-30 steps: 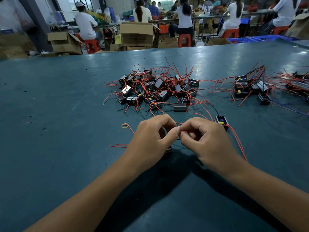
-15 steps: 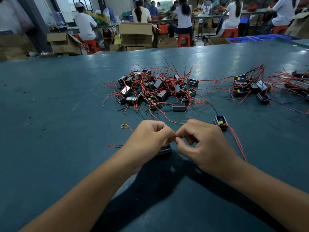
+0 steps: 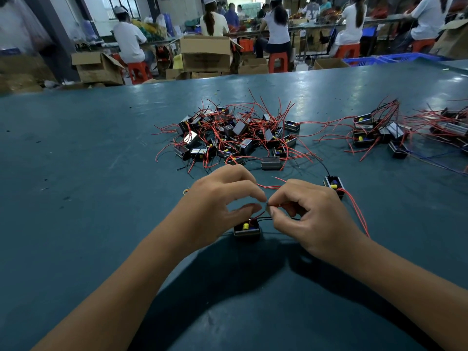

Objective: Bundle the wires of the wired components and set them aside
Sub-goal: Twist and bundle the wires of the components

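A small black box component (image 3: pixel 247 228) with a yellow part inside sits on the teal table (image 3: pixel 88 173) just below my hands. Its red and black wires (image 3: pixel 263 216) rise between my fingertips. My left hand (image 3: pixel 222 198) pinches the wires with thumb and forefinger. My right hand (image 3: pixel 311 214) pinches the same wires right beside it, fingers curled. A second component (image 3: pixel 334 184) with long red wires lies just beyond my right hand. A pile of loose wired components (image 3: pixel 235 138) lies further back in the middle.
Another group of wired components (image 3: pixel 379 134) lies at the right, with more at the far right edge. A small yellow loop (image 3: pixel 186 191) lies left of my left hand. Cardboard boxes (image 3: pixel 205 53) and seated workers are beyond the table's far edge.
My hands have lifted and parted slightly, uncovering the black component beneath them. The left thumb has moved away from the forefinger side, and the wires now stretch between both pinches.
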A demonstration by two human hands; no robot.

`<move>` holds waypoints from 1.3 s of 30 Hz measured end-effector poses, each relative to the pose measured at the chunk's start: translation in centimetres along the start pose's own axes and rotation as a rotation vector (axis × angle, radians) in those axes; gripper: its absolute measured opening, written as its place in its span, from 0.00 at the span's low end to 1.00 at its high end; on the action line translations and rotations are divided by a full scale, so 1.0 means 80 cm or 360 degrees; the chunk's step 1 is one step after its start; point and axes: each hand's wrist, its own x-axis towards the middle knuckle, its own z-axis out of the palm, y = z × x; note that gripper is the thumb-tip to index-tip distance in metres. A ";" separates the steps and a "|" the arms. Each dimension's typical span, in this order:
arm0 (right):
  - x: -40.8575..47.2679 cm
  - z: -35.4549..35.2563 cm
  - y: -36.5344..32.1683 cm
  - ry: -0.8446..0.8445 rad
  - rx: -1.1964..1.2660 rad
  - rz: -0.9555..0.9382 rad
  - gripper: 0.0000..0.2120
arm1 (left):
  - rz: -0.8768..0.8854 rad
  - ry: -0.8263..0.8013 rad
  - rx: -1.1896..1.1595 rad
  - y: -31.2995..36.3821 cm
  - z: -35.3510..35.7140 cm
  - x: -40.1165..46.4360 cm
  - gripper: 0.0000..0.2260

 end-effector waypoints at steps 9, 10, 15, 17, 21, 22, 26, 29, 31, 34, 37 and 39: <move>0.000 0.001 0.004 -0.0019 0.0055 -0.0010 0.02 | 0.0065 0.0097 -0.0106 -0.003 0.006 0.002 0.04; 0.000 0.001 0.004 -0.0018 0.0057 -0.0011 0.03 | 0.0057 0.0089 -0.0130 -0.003 0.006 0.002 0.04; -0.001 0.003 0.005 -0.0038 0.0078 0.0001 0.03 | 0.0051 0.0064 -0.0231 -0.008 0.008 0.001 0.03; -0.002 0.002 0.004 -0.0057 0.0093 0.0009 0.03 | 0.0074 0.0054 -0.0223 -0.010 0.008 0.000 0.04; -0.002 0.001 0.004 -0.0091 0.0111 0.0019 0.03 | 0.0133 0.0014 -0.0175 -0.013 0.006 -0.001 0.03; -0.002 0.001 0.003 -0.0100 0.0112 0.0018 0.03 | 0.0142 0.0000 -0.0172 -0.013 0.006 -0.001 0.03; -0.002 0.002 0.002 -0.0133 0.0124 -0.0018 0.03 | 0.0160 -0.0022 -0.0191 -0.011 0.005 -0.001 0.03; -0.002 0.002 0.002 -0.0142 0.0114 -0.0038 0.03 | 0.0170 -0.0031 -0.0189 -0.010 0.004 0.000 0.03; -0.002 0.002 0.003 -0.0145 0.0117 -0.0037 0.02 | 0.0173 -0.0037 -0.0192 -0.009 0.004 0.001 0.03; -0.001 0.002 0.004 -0.0147 0.0170 -0.0006 0.02 | 0.0161 -0.0064 -0.0229 -0.009 0.002 0.001 0.03; -0.001 0.002 0.004 -0.0160 0.0200 0.0006 0.02 | 0.0128 -0.0099 -0.0274 -0.008 0.000 0.000 0.02; -0.002 0.002 0.002 -0.0171 0.0196 -0.0006 0.02 | 0.0122 -0.0101 -0.0274 -0.006 0.000 0.000 0.02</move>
